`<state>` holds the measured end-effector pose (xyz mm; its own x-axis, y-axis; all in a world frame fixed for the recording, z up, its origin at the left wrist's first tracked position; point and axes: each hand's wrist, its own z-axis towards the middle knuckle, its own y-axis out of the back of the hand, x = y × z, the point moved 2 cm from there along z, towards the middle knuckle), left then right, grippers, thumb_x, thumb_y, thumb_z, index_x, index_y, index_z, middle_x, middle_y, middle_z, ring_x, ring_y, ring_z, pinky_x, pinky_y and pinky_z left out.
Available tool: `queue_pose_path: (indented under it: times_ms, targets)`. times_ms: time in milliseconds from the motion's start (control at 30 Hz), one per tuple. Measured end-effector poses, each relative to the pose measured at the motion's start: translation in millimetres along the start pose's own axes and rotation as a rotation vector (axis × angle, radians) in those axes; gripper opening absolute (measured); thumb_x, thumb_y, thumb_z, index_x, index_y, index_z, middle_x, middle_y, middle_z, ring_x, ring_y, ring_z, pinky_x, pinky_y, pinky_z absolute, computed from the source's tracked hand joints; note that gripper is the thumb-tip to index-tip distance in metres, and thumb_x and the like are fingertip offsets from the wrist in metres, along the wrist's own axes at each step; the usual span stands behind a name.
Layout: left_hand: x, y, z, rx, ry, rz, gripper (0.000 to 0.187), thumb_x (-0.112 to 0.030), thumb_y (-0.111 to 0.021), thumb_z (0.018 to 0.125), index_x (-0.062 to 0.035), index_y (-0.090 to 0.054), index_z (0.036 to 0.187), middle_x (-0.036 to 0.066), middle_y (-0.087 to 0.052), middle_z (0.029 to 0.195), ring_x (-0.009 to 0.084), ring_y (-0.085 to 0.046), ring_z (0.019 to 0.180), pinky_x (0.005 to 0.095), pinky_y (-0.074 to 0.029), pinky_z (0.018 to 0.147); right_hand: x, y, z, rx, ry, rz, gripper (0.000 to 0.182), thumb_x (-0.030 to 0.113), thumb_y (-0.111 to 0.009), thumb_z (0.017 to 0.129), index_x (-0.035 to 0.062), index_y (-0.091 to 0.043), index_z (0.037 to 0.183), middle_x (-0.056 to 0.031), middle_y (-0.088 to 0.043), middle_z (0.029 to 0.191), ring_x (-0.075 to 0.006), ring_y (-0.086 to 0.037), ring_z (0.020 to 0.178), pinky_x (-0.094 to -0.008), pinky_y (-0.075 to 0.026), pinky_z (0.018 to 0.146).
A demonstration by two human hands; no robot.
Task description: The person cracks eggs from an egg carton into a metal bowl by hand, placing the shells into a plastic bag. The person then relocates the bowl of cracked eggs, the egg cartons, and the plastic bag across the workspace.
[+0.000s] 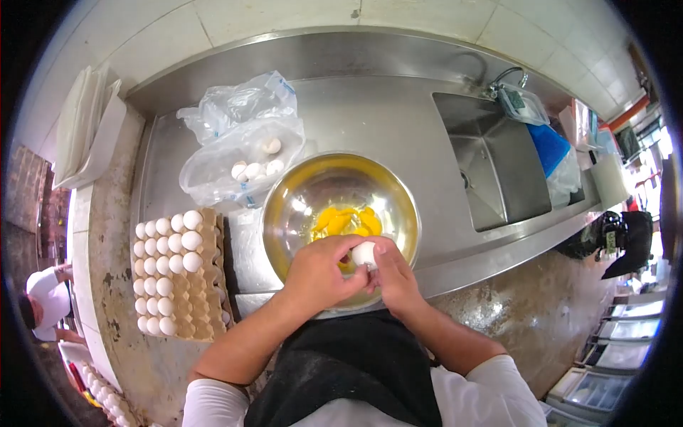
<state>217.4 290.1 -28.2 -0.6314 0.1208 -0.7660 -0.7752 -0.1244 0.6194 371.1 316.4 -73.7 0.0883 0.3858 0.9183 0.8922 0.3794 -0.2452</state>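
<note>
Over the near side of a large steel mixing bowl (288,213), both my hands hold one white egg (364,255). My left hand (321,274) has its fingers curled against the egg from the left. From the other side, my right hand (398,281) grips it with thumb and fingers. Whether the shell is cracked cannot be made out. Several yellow yolks (341,219) lie in the bottom of the bowl below my hands. Left of the bowl, a clear plastic bag (213,167) contains several white shells or eggs (252,169).
A cardboard tray (203,299) with several rows of eggs stands left of my left arm. A sink (491,167) with a faucet (509,75) is at the right. White containers (89,135) stand at the far left, where another person (50,302) is near more eggs (107,391).
</note>
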Motion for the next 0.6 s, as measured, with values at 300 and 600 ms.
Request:
queue_pose_path:
  times_ms: [300, 600]
  targets:
    - [10.2, 0.3, 3.5, 0.11, 0.139, -0.15, 0.041, -0.012, -0.073, 0.075, -0.0063, -0.068, 0.116, 0.01, -0.07, 0.087, 0.0127, -0.066, 0.07, 0.0264, -0.053, 0.064, 8.1, 7.4, 9.2, 0.092, -0.131, -0.04, 0.04, 0.042, -0.039, 0.105, 0.0072, -0.052, 0.121, -0.0029, -0.057, 0.089, -0.0064, -0.052, 0.064, -0.0213, -0.044, 0.055]
    - [12.3, 25.5, 29.2, 0.06, 0.13, -0.257, 0.039, -0.008, -0.069, 0.075, -0.0067, -0.07, 0.114, 0.007, -0.069, 0.081, 0.0096, -0.062, 0.065, 0.0243, -0.051, 0.06, 57.7, 3.8, 36.7, 0.221, -0.035, -0.257, 0.037, 0.038, -0.042, 0.105, 0.0046, -0.052, 0.119, -0.0006, -0.053, 0.086, -0.0062, -0.051, 0.067, -0.0227, -0.046, 0.06]
